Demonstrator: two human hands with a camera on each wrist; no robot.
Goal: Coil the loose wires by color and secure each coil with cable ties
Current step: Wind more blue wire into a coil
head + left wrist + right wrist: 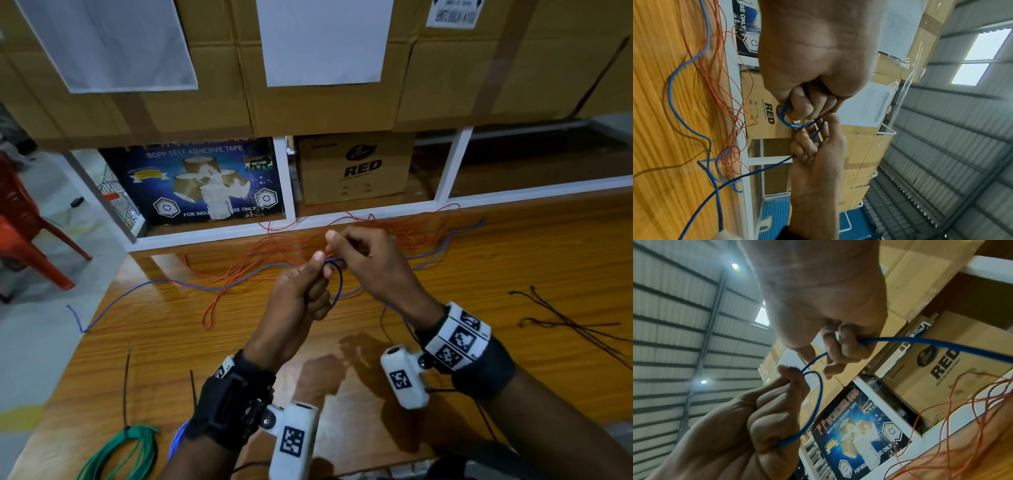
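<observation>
Above the wooden tabletop (pixel 513 260), from the head camera, our left hand (pixel 298 298) is fisted round a thin blue wire (pixel 337 284), thumb up, while our right hand (pixel 373 267) pinches the same loop just beside it; tangled orange wires (pixel 404 229) lie beyond both. Left wrist view: curled fingers (pixel 803 105) grip the loop. Right wrist view: fingertips (pixel 846 344) clamp the strand.

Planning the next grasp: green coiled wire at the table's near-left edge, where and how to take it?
Grip the green wire coil across its bundled strands on the upper right arc, coming from above with the left hand. It seems to lie flat on the wooden table, partly out of frame.
</observation>
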